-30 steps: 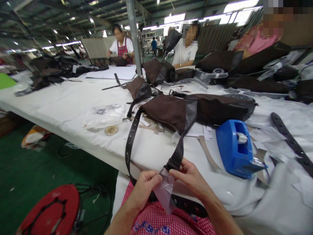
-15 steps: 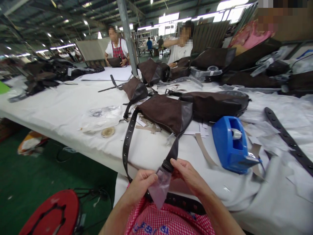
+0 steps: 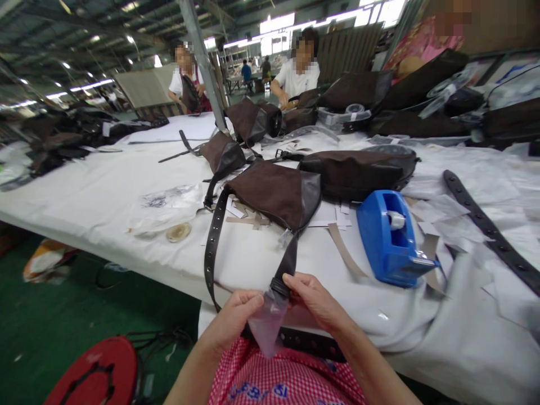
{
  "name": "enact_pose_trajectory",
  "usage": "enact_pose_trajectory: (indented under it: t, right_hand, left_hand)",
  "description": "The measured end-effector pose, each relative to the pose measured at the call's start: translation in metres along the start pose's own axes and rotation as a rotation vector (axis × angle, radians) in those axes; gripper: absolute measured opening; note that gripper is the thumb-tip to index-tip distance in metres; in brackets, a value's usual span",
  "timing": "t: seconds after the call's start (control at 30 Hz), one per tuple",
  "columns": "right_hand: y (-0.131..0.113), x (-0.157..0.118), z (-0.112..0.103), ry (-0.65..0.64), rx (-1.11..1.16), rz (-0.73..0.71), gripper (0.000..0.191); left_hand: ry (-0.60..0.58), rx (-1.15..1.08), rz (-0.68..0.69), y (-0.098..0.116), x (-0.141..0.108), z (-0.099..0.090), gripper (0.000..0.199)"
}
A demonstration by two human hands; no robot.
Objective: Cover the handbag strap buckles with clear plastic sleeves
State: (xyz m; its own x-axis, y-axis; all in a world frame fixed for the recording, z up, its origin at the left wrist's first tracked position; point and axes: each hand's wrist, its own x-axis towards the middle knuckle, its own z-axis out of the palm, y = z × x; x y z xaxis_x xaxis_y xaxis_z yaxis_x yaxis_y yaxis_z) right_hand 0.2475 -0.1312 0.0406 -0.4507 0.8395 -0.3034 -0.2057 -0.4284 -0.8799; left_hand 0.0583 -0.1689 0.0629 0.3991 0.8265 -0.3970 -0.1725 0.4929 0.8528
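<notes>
In front of my body, my left hand [image 3: 241,309] pinches the edge of a clear plastic bag [image 3: 266,329] between thumb and fingers. The bag sits around the end of a black strap, over or beside its buckle [image 3: 279,286]; which of the two I cannot tell. My right hand [image 3: 310,295] grips the strap at this buckle, thumb on top, its other fingers partly hidden. The strap [image 3: 290,256] runs up to a dark brown bag [image 3: 274,191] lying on the table. A second strap with metal eyelets [image 3: 215,242] hangs down from the bag's left side.
A blue tape dispenser [image 3: 386,239] stands right of the bag. Another brown bag [image 3: 358,171] lies behind. Paper scraps, a tape roll [image 3: 178,232] and a loose eyelet strap [image 3: 485,222] lie on the white table [image 3: 105,191]. A red stool [image 3: 95,374] is lower left. Co-workers stand across the table.
The view has shifted slightly, so the table's things sit a little further left and up. Both hands keep their grip. The co-worker across the table has lowered an arm.
</notes>
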Motion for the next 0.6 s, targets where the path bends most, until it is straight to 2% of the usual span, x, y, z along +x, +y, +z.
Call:
enact_pose_trajectory:
  t: [0.1, 0.2, 0.43, 0.6]
  right_hand:
    - [0.002, 0.001, 0.001, 0.003, -0.03, -0.02, 0.049]
    - [0.003, 0.001, 0.002, 0.02, 0.009, -0.037, 0.046]
    - [0.004, 0.003, 0.001, 0.014, 0.015, -0.052, 0.042]
    - [0.002, 0.003, 0.003, 0.026, 0.011, -0.052, 0.044]
  left_hand:
    - [0.072, -0.154, 0.044, -0.014, -0.001, 0.011, 0.037]
    - [0.08, -0.214, 0.063, -0.02, -0.004, 0.018, 0.035]
    - [0.092, -0.124, 0.101, -0.017, -0.007, 0.016, 0.032]
    - [0.1, -0.246, 0.041, -0.021, -0.002, 0.018, 0.04]
